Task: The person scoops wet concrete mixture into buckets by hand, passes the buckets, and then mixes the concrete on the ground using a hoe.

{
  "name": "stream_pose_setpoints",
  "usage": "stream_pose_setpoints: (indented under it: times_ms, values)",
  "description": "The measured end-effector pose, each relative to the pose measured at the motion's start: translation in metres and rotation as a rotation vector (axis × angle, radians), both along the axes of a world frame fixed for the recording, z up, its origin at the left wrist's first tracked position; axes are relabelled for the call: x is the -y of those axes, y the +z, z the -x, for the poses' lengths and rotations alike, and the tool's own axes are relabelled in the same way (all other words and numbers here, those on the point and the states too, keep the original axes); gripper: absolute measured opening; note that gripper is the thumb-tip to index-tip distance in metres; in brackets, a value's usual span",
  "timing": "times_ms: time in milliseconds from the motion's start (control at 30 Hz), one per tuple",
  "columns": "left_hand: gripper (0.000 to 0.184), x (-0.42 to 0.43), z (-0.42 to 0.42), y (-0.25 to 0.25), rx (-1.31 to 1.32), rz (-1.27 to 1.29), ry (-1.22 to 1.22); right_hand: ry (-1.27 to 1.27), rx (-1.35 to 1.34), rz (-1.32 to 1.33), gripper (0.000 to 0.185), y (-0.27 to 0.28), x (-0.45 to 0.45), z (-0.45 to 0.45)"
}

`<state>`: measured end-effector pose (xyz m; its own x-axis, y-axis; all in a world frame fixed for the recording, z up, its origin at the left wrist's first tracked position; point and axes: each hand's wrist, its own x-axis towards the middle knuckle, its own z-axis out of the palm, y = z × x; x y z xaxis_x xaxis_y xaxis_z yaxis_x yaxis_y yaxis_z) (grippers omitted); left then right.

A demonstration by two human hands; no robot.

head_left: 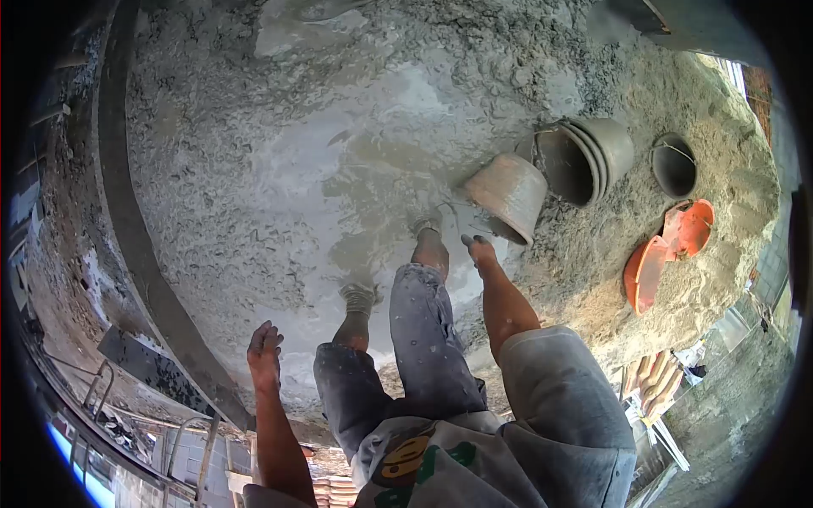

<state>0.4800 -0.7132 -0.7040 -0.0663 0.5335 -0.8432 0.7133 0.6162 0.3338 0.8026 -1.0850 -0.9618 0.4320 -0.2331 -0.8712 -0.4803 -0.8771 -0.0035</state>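
Observation:
My left hand point(264, 349) hangs over the wet grey cement floor at the left, fingers loosely bent and slightly apart, with nothing in it. My right hand point(479, 250) reaches down just below a tipped, cement-coated bucket point(510, 188). A small gap seems to lie between that hand and the bucket. Its fingers look loosely extended and hold nothing that I can see. Both of my feet, the nearer one in a mud-coated covering point(359, 298), stand in wet cement point(373, 161).
Nested buckets point(603, 157) lie on their side beside the tipped one, with another dark bucket point(675, 166) farther right. Two orange curved pieces point(688, 227) lie below it. A raised concrete edge point(140, 229) runs down the left, with metal rails point(203, 449) beyond.

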Motion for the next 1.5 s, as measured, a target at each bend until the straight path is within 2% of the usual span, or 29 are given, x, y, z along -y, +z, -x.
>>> stream_pose_setpoints:
  times_ms: [67, 133, 167, 200, 233, 300, 333, 367, 400, 467, 533, 600, 667, 767, 800, 900, 967, 1033, 1067, 1133, 1167, 1233, 1267, 1300, 1333, 1400, 1467, 1500]
  values:
    - [0.035, 0.036, -0.032, -0.033, 0.164, 0.03, -0.057, -0.238, 0.086, -0.058, 0.068, -0.061, -0.041, -0.002]
    - [0.035, 0.062, -0.069, -0.039, 0.149, 0.101, -0.266, -0.706, 0.048, -0.222, 0.074, -0.046, -0.108, -0.028]
    - [0.035, 0.072, -0.071, -0.042, 0.189, 0.105, -0.324, -0.883, 0.011, -0.355, 0.061, -0.072, -0.114, -0.029]
    - [0.036, 0.083, -0.059, -0.052, 0.301, 0.033, -0.35, -0.792, 0.062, -0.378, 0.039, -0.108, -0.1, -0.028]
    - [0.034, 0.085, -0.054, -0.05, 0.242, 0.033, -0.322, -0.797, 0.07, -0.441, 0.02, -0.085, -0.115, -0.035]
    - [0.032, 0.084, -0.029, -0.04, 0.11, 0.042, -0.153, -0.608, 0.345, -0.314, 0.032, -0.048, -0.136, -0.06]
    - [0.032, 0.082, -0.018, -0.037, 0.07, 0.046, -0.067, -0.469, 0.523, -0.273, 0.039, -0.063, -0.12, -0.084]
    - [0.032, 0.08, -0.005, -0.034, 0.057, -0.031, -0.027, -0.303, 0.425, -0.206, 0.042, -0.037, -0.124, -0.113]
    - [0.031, 0.079, 0.011, -0.03, 0.035, -0.103, 0.016, -0.344, 0.264, -0.293, 0.034, 0.015, -0.147, -0.13]
    - [0.032, 0.075, 0.043, -0.025, 0.042, -0.2, 0.124, -0.486, -0.11, -0.507, 0.023, 0.032, -0.147, -0.172]
    - [0.032, 0.073, 0.063, -0.027, 0.121, -0.246, 0.255, -0.253, -0.081, -0.472, 0.014, 0.095, -0.202, -0.143]
    - [0.033, 0.077, 0.079, -0.034, 0.127, -0.254, 0.372, -0.068, -0.259, -0.549, 0.012, 0.111, -0.225, -0.111]
    - [0.035, 0.094, 0.1, -0.045, 0.124, -0.272, 0.514, -0.01, -0.068, -0.388, 0.008, 0.141, -0.259, -0.025]
    - [0.042, 0.137, 0.133, -0.086, 0.075, -0.355, 0.697, 0.308, -0.036, -0.351, 0.007, 0.145, -0.275, 0.088]
    - [0.042, 0.144, 0.148, -0.082, 0.053, -0.323, 0.769, 0.433, -0.002, -0.375, 0.009, 0.148, -0.282, 0.128]
    - [0.044, 0.158, 0.207, -0.072, 0.004, -0.278, 0.978, 1.14, -0.071, -0.455, 0.015, 0.134, -0.29, 0.212]
    - [0.047, 0.182, 0.26, -0.074, -0.042, -0.308, 1.141, 1.624, -0.192, -0.437, 0.021, 0.156, -0.3, 0.291]
    - [0.048, 0.226, 0.313, -0.125, -0.086, -0.419, 1.355, 2.024, -0.371, -0.42, 0.022, 0.192, -0.312, 0.38]
    - [0.048, 0.243, 0.341, -0.132, -0.148, -0.421, 1.433, 2.184, -0.458, -0.417, 0.023, 0.194, -0.309, 0.413]
    - [0.048, 0.274, 0.391, -0.127, -0.298, -0.469, 1.51, 2.558, -0.393, -0.729, 0.023, 0.17, -0.303, 0.466]
    - [0.05, 0.291, 0.408, -0.125, -0.329, -0.493, 1.619, 2.562, -0.505, -0.71, 0.022, 0.165, -0.303, 0.501]
    - [0.059, 0.363, 0.433, -0.181, -0.326, -0.476, 1.828, 2.582, -0.742, -0.717, 0.023, 0.163, -0.302, 0.583]
    - [0.063, 0.379, 0.435, -0.182, -0.306, -0.505, 2.031, 2.602, -0.876, -0.732, 0.023, 0.162, -0.299, 0.618]
    - [0.067, 0.388, 0.441, -0.165, -0.172, -0.393, 2.175, 2.538, -0.988, -0.637, 0.024, 0.163, -0.297, 0.649]
    - [0.067, 0.403, 0.441, -0.173, -0.228, -0.422, 2.259, 2.462, -1.094, -0.55, 0.025, 0.153, -0.298, 0.675]
    - [0.066, 0.43, 0.43, -0.197, -0.357, -0.475, 2.429, 2.372, -1.113, -0.663, 0.027, 0.078, -0.302, 0.704]
    - [0.07, 0.44, 0.428, -0.223, -0.506, -0.606, 2.319, 2.204, -1.124, -0.778, 0.026, 0.003, -0.307, 0.722]
    - [0.071, 0.445, 0.421, -0.238, -0.575, -0.655, 2.259, 2.205, -1.128, -0.737, 0.025, -0.028, -0.311, 0.73]
